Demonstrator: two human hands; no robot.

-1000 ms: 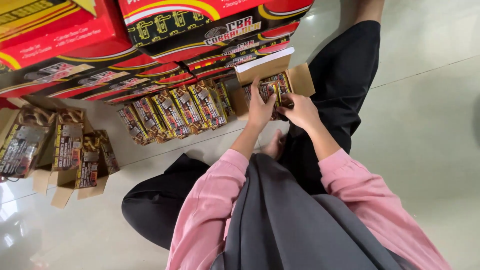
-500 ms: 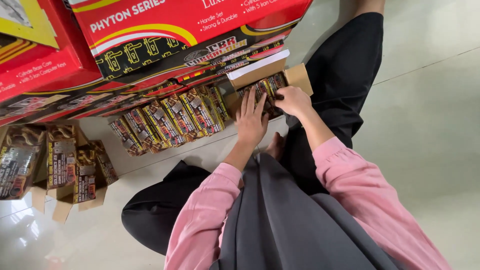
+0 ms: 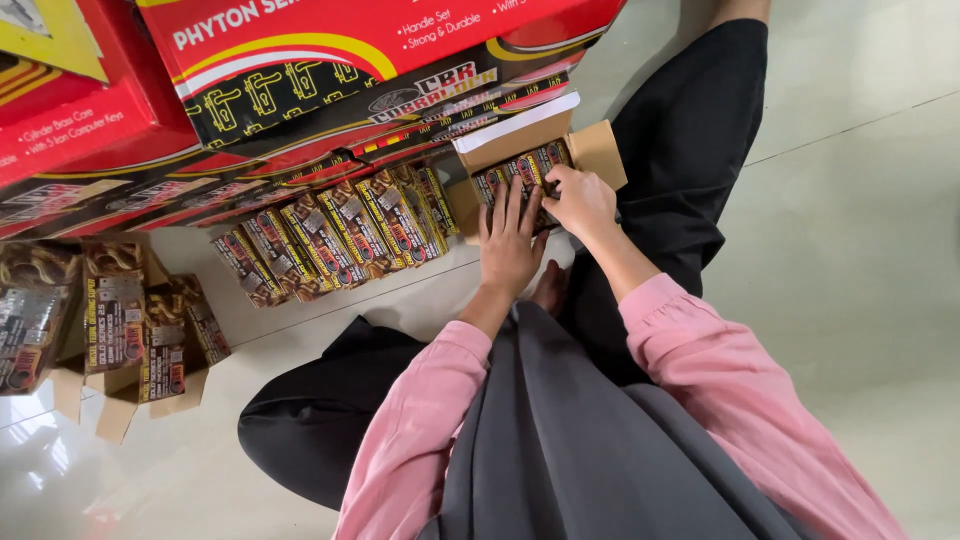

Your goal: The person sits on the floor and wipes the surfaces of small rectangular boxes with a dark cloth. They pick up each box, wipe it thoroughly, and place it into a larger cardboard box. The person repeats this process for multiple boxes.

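Left hand shifted, packets half-hidden

The left hand and right hand covered most of the printed packets inside the small cardboard box, so the packet count could not be told. The right fingertips were tucked among the packets; whether they closed a grip on 1 could not be told. The red cartons were cut off by the top edge. The open box of packets at far left was cut by the left edge.
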